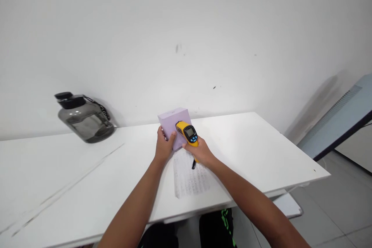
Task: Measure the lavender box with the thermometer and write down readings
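Note:
My left hand (165,143) grips a lilac box (169,124) by its lower left side, thumb on the front face and fingers behind. The box is tilted, its top and front showing. In my right hand (202,150) is a yellow and black infrared thermometer gun (186,130), held by the handle. Its small grey screen and blue buttons face me, and its nose is at the box's front face; whether they touch I cannot tell. Beneath both hands a sheet of paper with faint rows of writing (188,182) lies on the table.
The white table (247,151) stands against a pale wall (130,38). A large grey see-through water jug (87,118) with a black lid and strap is at the back left. A grey-blue panel (337,120) slants beyond the table's right edge.

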Available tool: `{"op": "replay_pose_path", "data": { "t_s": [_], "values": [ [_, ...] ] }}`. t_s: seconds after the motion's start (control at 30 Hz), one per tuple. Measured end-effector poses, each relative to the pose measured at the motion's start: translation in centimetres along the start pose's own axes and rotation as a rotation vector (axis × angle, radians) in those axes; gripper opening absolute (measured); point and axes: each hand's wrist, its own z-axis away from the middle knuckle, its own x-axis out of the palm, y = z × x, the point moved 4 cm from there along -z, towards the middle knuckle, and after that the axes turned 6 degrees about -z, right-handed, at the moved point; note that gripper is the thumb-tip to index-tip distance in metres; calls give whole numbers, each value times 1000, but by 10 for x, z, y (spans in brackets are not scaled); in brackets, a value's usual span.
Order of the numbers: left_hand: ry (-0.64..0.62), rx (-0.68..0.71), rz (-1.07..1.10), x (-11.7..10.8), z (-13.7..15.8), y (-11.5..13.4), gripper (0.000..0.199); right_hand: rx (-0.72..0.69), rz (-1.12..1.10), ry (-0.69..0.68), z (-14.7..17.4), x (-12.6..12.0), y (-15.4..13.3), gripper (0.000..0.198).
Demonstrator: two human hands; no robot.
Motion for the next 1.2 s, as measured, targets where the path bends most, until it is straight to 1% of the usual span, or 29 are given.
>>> {"op": "replay_pose_path", "data": {
  "t_s": [0.3,0.47,0.57,0.9,0.97,1.13,1.2],
  "values": [
    [14,40,20,0,1,0,77,-12,25,0,3,-1,-6,31],
    [-6,23,-1,0,1,2,78,-22,47,6,3,-1,-8,29],
    [-10,36,6,0,1,3,77,-30,69,0,3,0,-7,29],
    [-26,29,3,0,2,6,80,-19,154,0,8,1,-10,33],
    [-31,33,19,1,2,6,79,-58,196,19,12,3,-14,35],
    [-15,9,2,1,1,6,80,-288,261,141,21,6,-27,53],
    [-10,-3,-5,1,0,6,81,-343,272,190,24,6,-30,57]
  ]
}}
